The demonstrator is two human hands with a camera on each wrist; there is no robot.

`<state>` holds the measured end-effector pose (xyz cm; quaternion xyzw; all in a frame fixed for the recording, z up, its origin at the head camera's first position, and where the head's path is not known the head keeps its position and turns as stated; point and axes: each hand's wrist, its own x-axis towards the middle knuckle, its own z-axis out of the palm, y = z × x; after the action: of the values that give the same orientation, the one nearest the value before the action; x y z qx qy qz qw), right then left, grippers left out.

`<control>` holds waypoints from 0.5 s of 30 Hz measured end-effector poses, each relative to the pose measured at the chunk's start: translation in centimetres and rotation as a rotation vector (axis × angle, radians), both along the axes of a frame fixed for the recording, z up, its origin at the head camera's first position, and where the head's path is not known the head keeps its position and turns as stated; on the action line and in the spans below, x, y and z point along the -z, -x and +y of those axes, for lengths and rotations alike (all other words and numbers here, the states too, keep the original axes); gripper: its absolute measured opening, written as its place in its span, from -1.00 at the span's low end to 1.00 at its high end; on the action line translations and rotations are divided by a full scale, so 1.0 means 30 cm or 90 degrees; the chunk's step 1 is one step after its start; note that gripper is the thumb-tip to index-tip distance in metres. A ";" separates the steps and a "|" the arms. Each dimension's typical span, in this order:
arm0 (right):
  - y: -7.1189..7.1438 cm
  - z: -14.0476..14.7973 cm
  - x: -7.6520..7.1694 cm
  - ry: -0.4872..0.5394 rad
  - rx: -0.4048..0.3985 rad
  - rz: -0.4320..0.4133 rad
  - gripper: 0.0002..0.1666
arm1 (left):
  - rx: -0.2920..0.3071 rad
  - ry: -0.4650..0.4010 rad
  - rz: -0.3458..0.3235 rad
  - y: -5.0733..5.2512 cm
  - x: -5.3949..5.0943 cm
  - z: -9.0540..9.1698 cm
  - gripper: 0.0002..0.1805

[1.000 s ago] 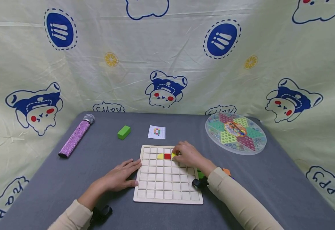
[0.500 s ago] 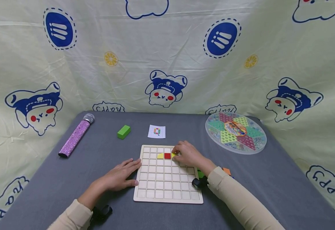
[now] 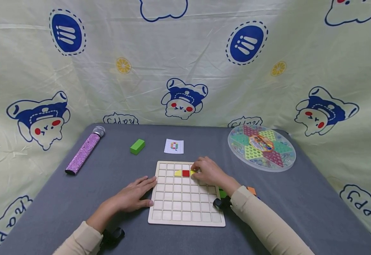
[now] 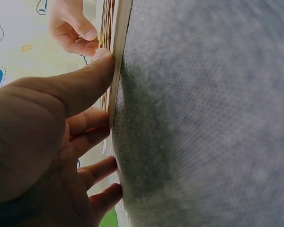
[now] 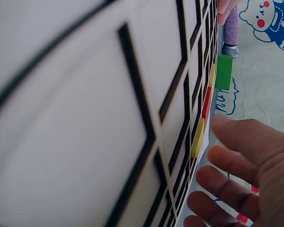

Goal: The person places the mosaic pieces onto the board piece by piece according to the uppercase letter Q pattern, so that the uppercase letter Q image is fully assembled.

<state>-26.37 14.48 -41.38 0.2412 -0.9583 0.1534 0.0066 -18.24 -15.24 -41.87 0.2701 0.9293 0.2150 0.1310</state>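
Note:
In the head view, a pale gridded board [image 3: 185, 205] lies on the table. A yellow tile [image 3: 178, 173], a red tile [image 3: 186, 173] and a second yellow tile [image 5: 198, 138] sit in a row near its far edge. My right hand [image 3: 209, 171] has thumb and index finger at the second yellow tile's two ends, pinching it at the board; the head view shows little of this tile. My left hand [image 3: 134, 194] rests along the board's left edge, fingers extended and thumb [image 4: 92, 78] touching the edge.
Behind the board lie a small pattern card [image 3: 174, 146] and a green block [image 3: 137, 146]. A purple glittery microphone [image 3: 85, 152] lies left. A round game board [image 3: 262, 147] stands back right. Green [image 3: 222, 193] and orange pieces [image 3: 251, 190] show partly behind the right forearm.

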 end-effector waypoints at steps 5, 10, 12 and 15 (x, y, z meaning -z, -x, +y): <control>-0.005 0.002 -0.012 0.007 0.018 -0.001 -0.70 | -0.004 0.004 -0.004 0.001 0.002 0.000 -0.19; -0.012 0.021 -0.029 0.017 0.019 0.004 -0.69 | -0.005 0.006 -0.002 0.001 0.002 0.001 -0.19; -0.017 0.033 -0.036 0.025 0.014 0.012 -0.69 | -0.005 0.005 -0.002 0.002 0.003 0.001 -0.19; -0.027 0.050 -0.048 0.037 0.013 0.027 -0.67 | -0.003 0.006 0.000 0.003 0.004 0.001 -0.20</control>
<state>-25.55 15.99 -39.94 0.2344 -0.9553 0.1763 0.0355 -18.34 -15.22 -41.99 0.2676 0.9309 0.2109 0.1317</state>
